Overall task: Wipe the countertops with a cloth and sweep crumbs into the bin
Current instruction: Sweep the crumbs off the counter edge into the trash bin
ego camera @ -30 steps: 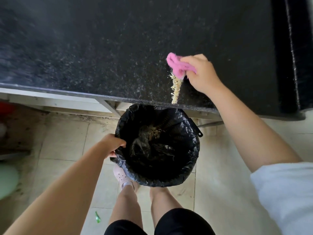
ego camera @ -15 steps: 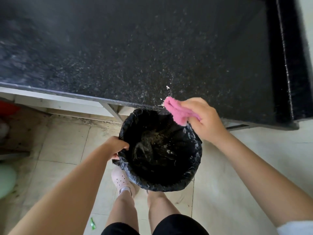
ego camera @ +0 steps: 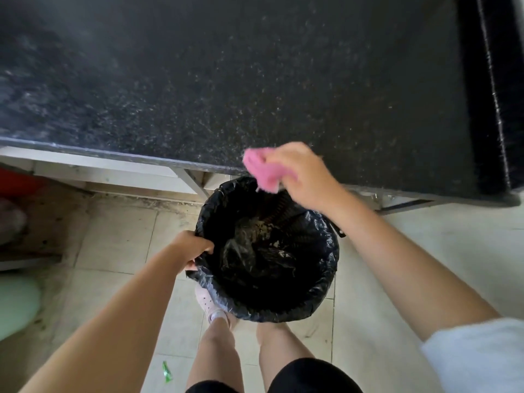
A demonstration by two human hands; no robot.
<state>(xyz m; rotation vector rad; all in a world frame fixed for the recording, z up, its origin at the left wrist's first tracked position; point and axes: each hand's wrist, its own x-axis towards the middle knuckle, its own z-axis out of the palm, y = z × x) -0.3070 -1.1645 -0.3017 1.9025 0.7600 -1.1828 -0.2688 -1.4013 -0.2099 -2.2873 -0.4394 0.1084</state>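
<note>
A black speckled countertop (ego camera: 255, 80) fills the upper part of the view. Under its front edge hangs a bin (ego camera: 320, 293) lined with a black bag, with crumbs and scraps at the bottom. My left hand (ego camera: 192, 248) grips the bin's left rim and holds it off the floor. My right hand (ego camera: 303, 174) is closed on a pink cloth (ego camera: 263, 171) right at the counter edge, above the bin's far rim. The hand and cloth are motion-blurred.
A raised black ledge (ego camera: 493, 95) borders the counter on the right. Beige floor tiles (ego camera: 425, 251) lie below, with my legs and a pale shoe (ego camera: 208, 303) under the bin. A green scrap (ego camera: 166, 371) lies on the floor, and a pale green object (ego camera: 17, 304) sits at far left.
My right hand swept the pile of crumbs with the cloth from the counter over its edge into the bin. The crumb line is gone. My left hand kept holding the bin.
</note>
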